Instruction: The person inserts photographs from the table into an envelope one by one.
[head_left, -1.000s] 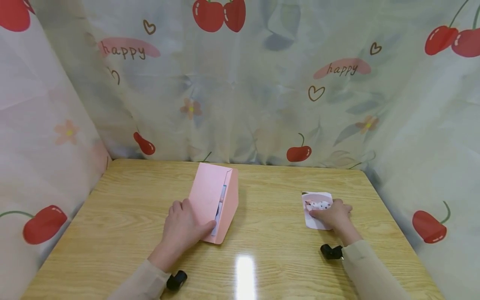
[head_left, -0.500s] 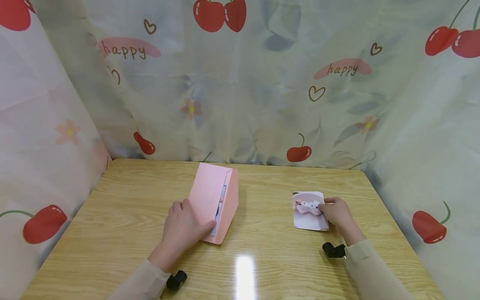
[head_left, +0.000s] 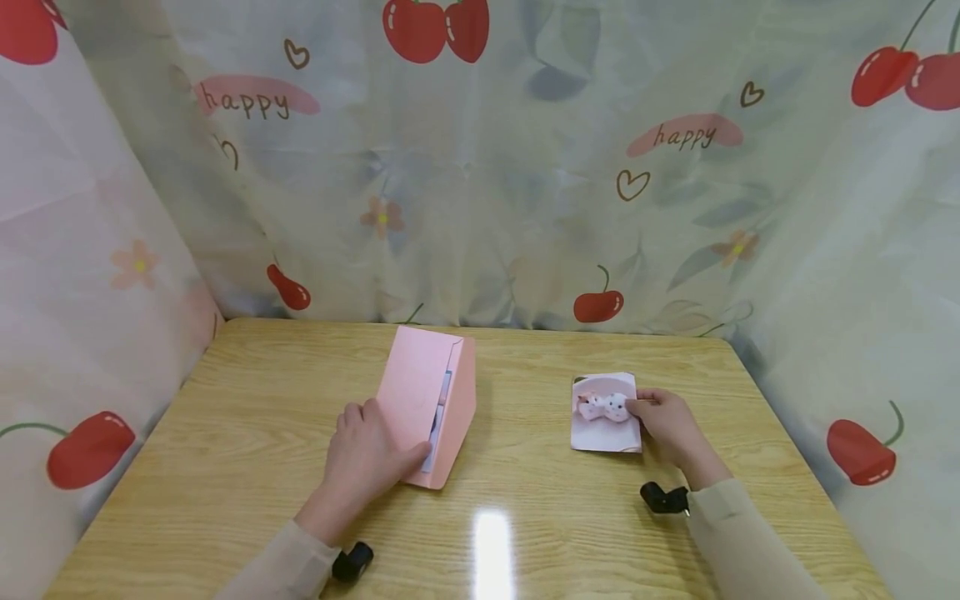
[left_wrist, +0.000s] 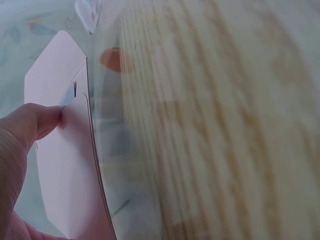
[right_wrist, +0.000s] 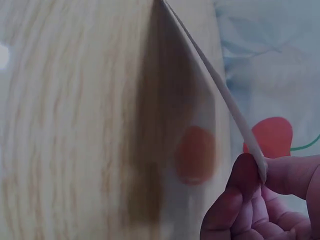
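A pink paper envelope (head_left: 412, 375) with its flap lifted stands out from the left-centre of the table. My left hand (head_left: 363, 454) grips it from the left, thumb at the opening, where edges of picture cards (head_left: 436, 432) show inside. The left wrist view shows the thumb on the pink paper (left_wrist: 70, 170); the other fingers are mostly hidden. On the right, my right hand (head_left: 675, 429) pinches the right edge of a photo card (head_left: 600, 437) picturing a spotted bow. In the right wrist view the card (right_wrist: 220, 85) appears edge-on between thumb and finger, raised off the table.
The wooden table (head_left: 517, 417) carries a bright light reflection near its front. Behind it and along both sides hangs a patterned curtain (head_left: 465, 208) with cherries and lettering. Small black wrist cameras (head_left: 352, 562) sit at both sleeves.
My right hand has drawn the photo card leftward and lifted it, turning its picture more towards the head camera. The left hand and the envelope stay as they were.
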